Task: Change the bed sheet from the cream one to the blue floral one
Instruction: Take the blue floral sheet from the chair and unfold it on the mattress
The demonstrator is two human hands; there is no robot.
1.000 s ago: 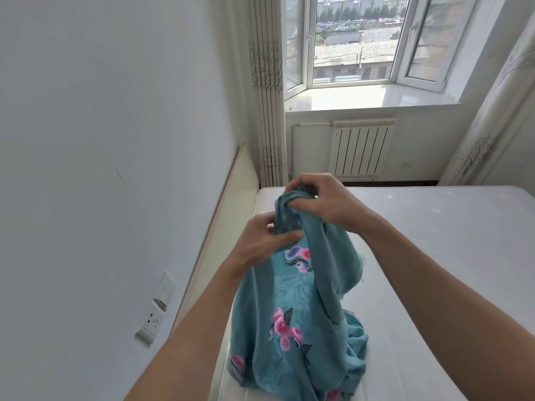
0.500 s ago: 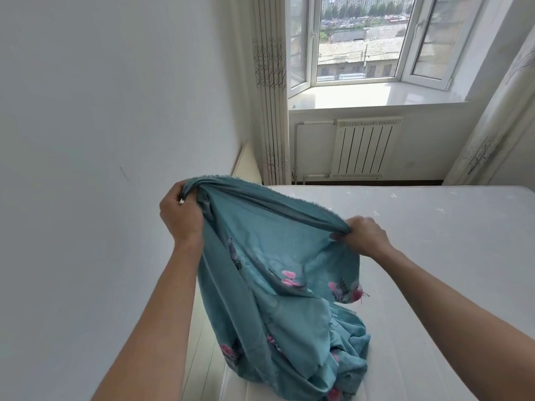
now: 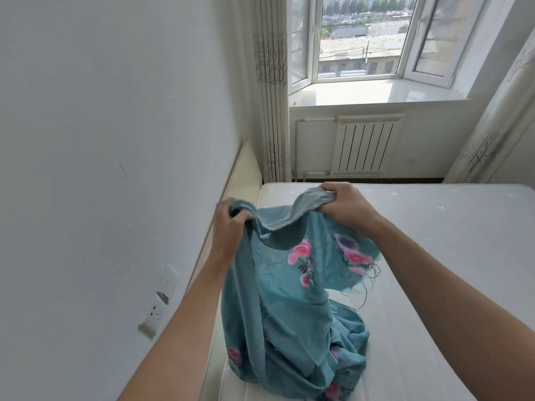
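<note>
A bare white mattress (image 3: 434, 256) fills the room below the window (image 3: 359, 39) at twelve o'clock; no cream sheet is in view, so I judge it already off; my left hand (image 3: 228, 227) and right hand (image 3: 346, 209) each grip the raw top edge of the blue floral sheet (image 3: 289, 299), lifted at ten and one o'clock, probably to find a corner; the rest lies bunched on the mattress at six o'clock; no containers visible.
</note>
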